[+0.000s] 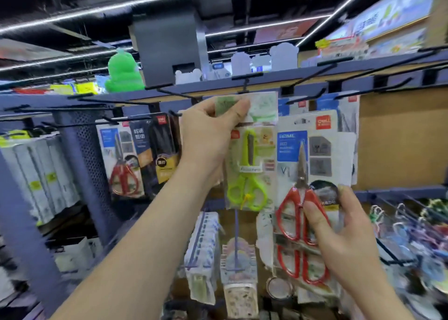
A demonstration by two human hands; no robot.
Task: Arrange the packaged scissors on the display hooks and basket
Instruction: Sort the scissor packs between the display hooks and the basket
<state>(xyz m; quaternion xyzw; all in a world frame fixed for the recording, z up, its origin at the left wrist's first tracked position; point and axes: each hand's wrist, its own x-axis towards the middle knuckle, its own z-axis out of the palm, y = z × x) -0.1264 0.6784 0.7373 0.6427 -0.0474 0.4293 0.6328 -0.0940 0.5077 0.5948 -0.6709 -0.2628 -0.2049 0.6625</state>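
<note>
A left hand (211,137) pinches the top of a green scissors pack (252,169) below a hook (246,88); the right hand (351,237) grips red scissors packs (300,193), near a basket (400,190) of blurred colourful items at right.

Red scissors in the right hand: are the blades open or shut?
Shut. The red scissors have both blades pressed together into one point.

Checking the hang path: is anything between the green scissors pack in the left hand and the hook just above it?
Nothing visible. The left hand pinches the green scissors pack at its top, directly under the hook. The red scissors pack in the right hand is off to the side.
</note>
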